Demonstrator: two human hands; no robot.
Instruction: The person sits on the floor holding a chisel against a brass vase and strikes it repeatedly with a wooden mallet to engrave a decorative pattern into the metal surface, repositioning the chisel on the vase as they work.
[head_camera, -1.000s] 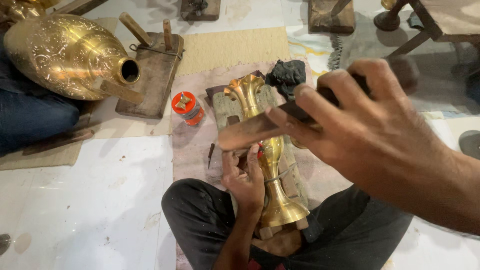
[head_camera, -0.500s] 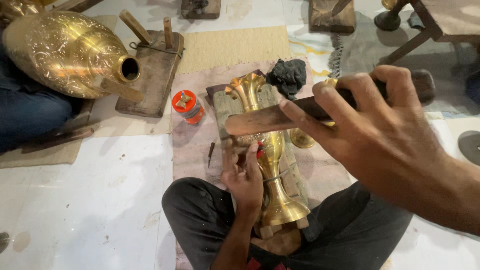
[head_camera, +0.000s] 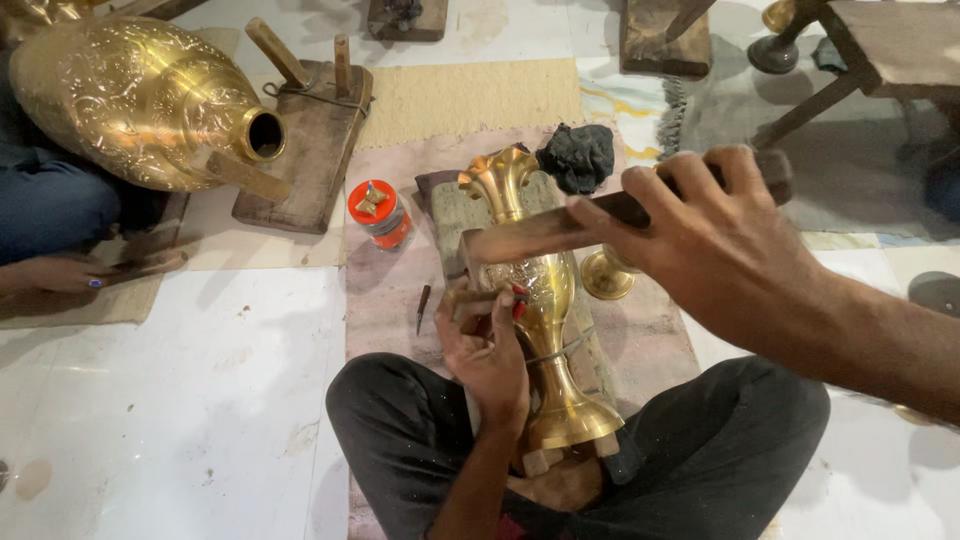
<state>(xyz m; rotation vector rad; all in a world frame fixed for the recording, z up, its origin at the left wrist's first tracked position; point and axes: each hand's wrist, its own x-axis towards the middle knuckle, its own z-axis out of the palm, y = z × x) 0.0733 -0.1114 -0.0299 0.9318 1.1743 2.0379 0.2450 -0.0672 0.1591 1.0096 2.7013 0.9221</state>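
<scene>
Compared with a second ago, our right hand (head_camera: 715, 235) has swung up and to the right, so the wooden mallet (head_camera: 560, 228) it carries now sits higher over the brass vase (head_camera: 540, 300) and covers less of it. The fingers are wrapped tight around the mallet's dark handle, pressed together, with the wooden head sticking out to the left across the vase's neck. Our left hand (head_camera: 487, 345) hasn't really budged: it rests against the left side of the vase's belly, fingers pinching a short chisel-like tool (head_camera: 478, 296) whose tip meets the embossed metal. The vase itself lies lengthwise on a wooden block between our crossed legs, flared mouth pointing away from us, foot near our lap, same spot as before.

Around it: a small orange-lidded jar (head_camera: 378, 213) stands just left of the vase's mouth, a lump of black cloth (head_camera: 578, 157) sits just right of it, and a small brass cup-shaped piece (head_camera: 605, 275) rests beside the vase under our right wrist. A spare dark punch (head_camera: 422, 306) lies on the mat near our left hand. Far left, a big engraved brass pot (head_camera: 140, 100) leans on a wooden stand (head_camera: 310, 150), with another person's hand (head_camera: 55, 272) resting on the floor below it. Our right forearm blocks most of what's to the right of the vase.
</scene>
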